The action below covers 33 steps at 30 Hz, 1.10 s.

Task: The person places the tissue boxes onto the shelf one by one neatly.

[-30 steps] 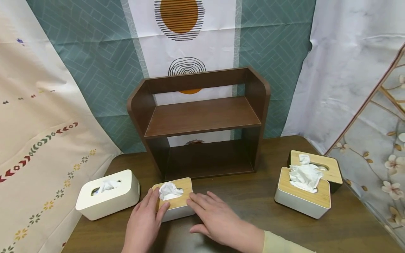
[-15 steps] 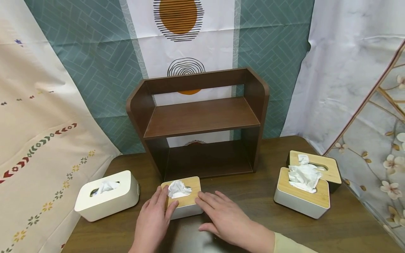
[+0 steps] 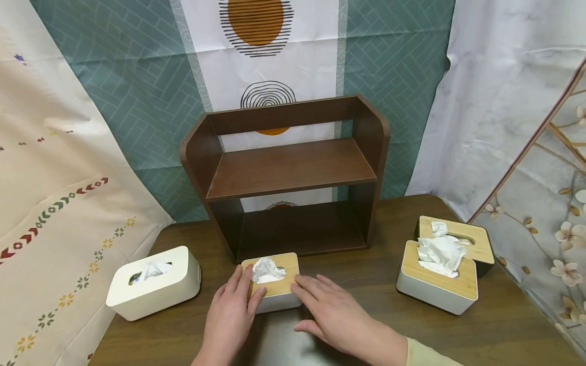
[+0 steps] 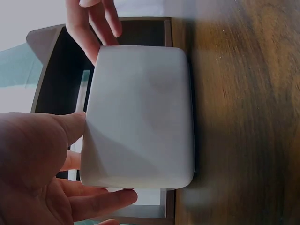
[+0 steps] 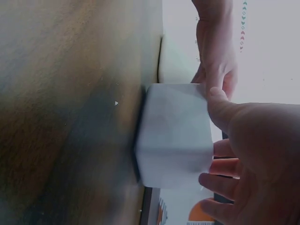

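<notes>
A tissue box (image 3: pixel 275 303) with a white body and wooden lid stands on the table, a white tissue sticking out of its slot. My left hand (image 3: pixel 230 315) touches its left side with fairly straight fingers, the thumb at the near top edge. Along the right side lie the extended fingers of my right hand (image 3: pixel 336 317), its thumb held apart. In the left wrist view, the plain front of the tissue box (image 4: pixel 140 117) faces the camera, and the left thumb rests at its upper edge. The right wrist view has the tissue box (image 5: pixel 176 136) between both hands.
Behind the box stands a dark brown two-tier shelf (image 3: pixel 290 168). A cream tissue box (image 3: pixel 157 295) sits at the left. At the right, a white wooden-lidded tissue box (image 3: pixel 437 292) stands against a dark one (image 3: pixel 480 244). Curtains (image 3: pixel 146 101) hang around the table (image 3: pixel 366 284).
The tissue box has slid to the right along the table, with both hands moving alongside it. The other boxes and the shelf have kept their places.
</notes>
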Motion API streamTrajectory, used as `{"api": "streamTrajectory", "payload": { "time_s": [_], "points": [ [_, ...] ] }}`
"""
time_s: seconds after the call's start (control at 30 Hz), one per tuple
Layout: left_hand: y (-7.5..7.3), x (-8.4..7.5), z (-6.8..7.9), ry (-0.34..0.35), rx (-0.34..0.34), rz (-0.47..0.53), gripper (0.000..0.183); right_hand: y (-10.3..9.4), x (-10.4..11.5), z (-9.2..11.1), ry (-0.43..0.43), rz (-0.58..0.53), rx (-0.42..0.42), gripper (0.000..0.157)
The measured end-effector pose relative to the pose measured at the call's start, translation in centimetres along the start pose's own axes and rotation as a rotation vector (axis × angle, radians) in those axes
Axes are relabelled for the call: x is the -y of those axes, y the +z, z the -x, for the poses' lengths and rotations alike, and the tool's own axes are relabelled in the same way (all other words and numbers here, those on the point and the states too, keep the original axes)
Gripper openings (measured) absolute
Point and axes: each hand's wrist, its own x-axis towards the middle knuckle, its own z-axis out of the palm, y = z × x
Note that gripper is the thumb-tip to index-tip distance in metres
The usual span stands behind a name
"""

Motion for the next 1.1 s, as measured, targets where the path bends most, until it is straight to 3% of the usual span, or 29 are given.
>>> {"api": "streamTrajectory", "payload": {
  "time_s": [0.47,0.67,0.9,1.1],
  "points": [
    [-0.8,0.8,1.2,-0.119,0.103,0.109,0.071,0.8,-0.2,-0.9,0.126,-0.132,-0.043,0.063],
    [-0.7,1.3,1.7,-0.091,0.082,0.095,0.07,1.4,0.0,-1.2,0.172,-0.152,-0.043,0.059],
    [-0.4,1.7,1.7,-0.012,0.026,0.087,0.065,1.8,0.3,-1.3,0.222,-0.16,-0.036,0.056],
    [-0.4,1.7,1.5,-0.035,0.055,0.08,0.061,1.9,0.5,-1.3,0.231,-0.15,-0.058,0.055]
  ]
}}
